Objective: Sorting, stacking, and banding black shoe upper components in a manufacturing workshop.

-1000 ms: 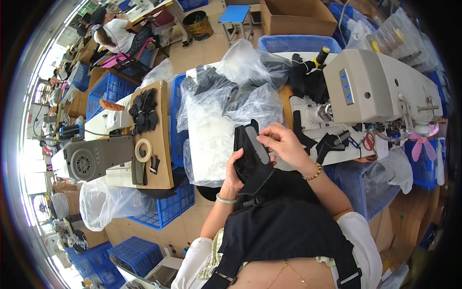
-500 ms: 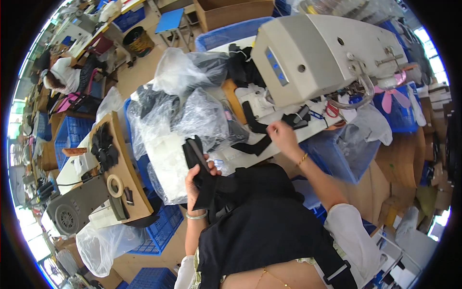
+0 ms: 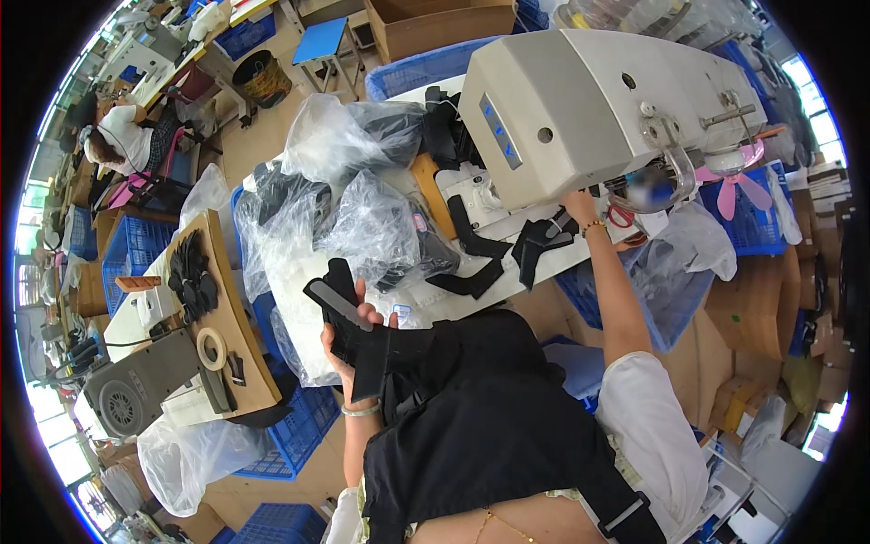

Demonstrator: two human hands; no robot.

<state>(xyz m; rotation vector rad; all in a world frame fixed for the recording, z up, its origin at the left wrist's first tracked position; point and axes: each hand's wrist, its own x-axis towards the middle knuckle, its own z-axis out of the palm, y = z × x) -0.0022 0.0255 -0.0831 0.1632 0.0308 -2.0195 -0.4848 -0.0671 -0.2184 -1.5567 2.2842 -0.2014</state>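
My left hand (image 3: pixel 347 344) is closed on black fabric pieces (image 3: pixel 343 313), one crossed by a grey strip (image 3: pixel 337 301); some hang down below the palm. My right hand (image 3: pixel 580 208) reaches to the table under the front of the sewing machine (image 3: pixel 544 118); its fingertips are hidden, so what it touches does not show. Just left of it lie black pieces with grey strips (image 3: pixel 549 234), and beside its wrist are red-handled scissors (image 3: pixel 621 216). Between my hands, angled black pieces (image 3: pixel 471 281) lie along the table's near edge.
Clear plastic bags (image 3: pixel 372 218) with black items cover the table's left part. A side board (image 3: pixel 258 363) at left carries a tape roll (image 3: pixel 211 348) and black pieces. A blue crate (image 3: pixel 671 313) stands below the table's right side. Far left, another person (image 3: pixel 127 136) sits.
My right hand has moved right and away from me, from the angled black pieces to beneath the machine. My left hand has shifted slightly left, fanning its black pieces and baring the grey strip.
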